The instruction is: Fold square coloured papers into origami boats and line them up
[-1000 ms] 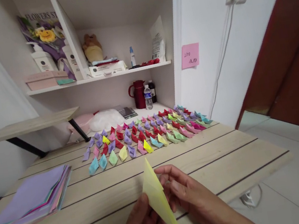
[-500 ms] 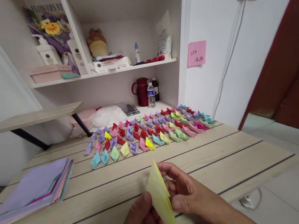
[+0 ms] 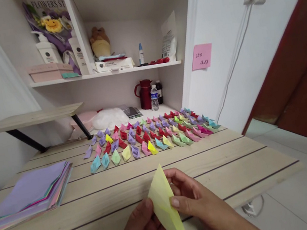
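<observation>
A folded sheet of yellow paper (image 3: 166, 205) stands tilted between my hands at the table's front edge, its pointed top up. My left hand (image 3: 141, 227) pinches its left side, with the thumb on the near face. From the right, my right hand (image 3: 193, 202) grips the opposite edge, thumb in front and fingers behind the sheet. Beyond them, several rows of small folded paper boats (image 3: 145, 138) in many colours cover the back of the table. A stack of coloured paper (image 3: 32, 192) lies to the left, a purple sheet on top.
The slatted wooden table (image 3: 99, 210) ends at a corner on the right. A small raised shelf (image 3: 24, 119) stands at the back left. Behind the boats are a dark red jug (image 3: 146, 94), a water bottle (image 3: 154, 98) and a white plastic bag (image 3: 109, 118).
The yellow paper has turned so that more of its broad face shows. My right thumb has shifted onto its near face. The view has moved slightly.
</observation>
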`<action>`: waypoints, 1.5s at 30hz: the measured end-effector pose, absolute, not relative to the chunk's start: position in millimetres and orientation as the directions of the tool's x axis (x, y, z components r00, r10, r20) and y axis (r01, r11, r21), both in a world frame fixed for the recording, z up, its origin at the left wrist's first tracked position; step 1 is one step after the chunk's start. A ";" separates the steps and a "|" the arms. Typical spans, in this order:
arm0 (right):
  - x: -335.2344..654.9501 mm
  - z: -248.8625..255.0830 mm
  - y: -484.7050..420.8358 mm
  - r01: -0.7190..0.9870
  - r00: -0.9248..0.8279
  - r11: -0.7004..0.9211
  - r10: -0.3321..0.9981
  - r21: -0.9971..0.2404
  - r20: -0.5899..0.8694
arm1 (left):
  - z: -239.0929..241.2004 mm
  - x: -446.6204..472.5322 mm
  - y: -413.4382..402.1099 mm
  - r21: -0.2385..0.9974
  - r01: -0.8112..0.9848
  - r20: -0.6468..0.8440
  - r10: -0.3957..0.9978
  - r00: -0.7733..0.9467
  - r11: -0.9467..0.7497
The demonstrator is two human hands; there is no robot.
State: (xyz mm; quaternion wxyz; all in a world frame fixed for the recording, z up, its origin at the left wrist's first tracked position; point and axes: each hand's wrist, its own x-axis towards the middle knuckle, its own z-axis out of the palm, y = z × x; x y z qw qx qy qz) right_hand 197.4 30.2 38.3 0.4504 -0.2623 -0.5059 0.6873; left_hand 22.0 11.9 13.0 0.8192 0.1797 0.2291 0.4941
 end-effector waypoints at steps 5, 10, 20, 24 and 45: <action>199.8 48.1 28.2 -0.099 -0.353 0.082 0.929 -0.992 0.112 | 1.0 25.1 14.9 0.577 -0.710 -0.132 0.904 0.407 0.404; 200.7 54.0 26.7 0.058 -0.325 0.109 0.942 -0.992 0.084 | -3.6 29.8 13.7 0.632 -0.689 -0.170 0.931 0.323 0.354; 197.1 39.1 28.7 0.085 -0.303 0.141 0.947 -0.986 0.109 | -0.2 42.7 16.6 0.840 -0.509 -0.161 0.982 0.095 0.187; 198.1 22.2 38.2 0.284 -0.261 0.213 0.955 -0.935 0.138 | -2.8 38.2 17.4 0.920 -0.385 -0.109 0.991 -0.074 0.073; 191.3 9.5 39.9 0.674 -0.392 0.460 0.886 -0.578 0.248 | -30.5 29.7 -17.1 0.586 0.738 0.587 0.803 -0.104 -0.333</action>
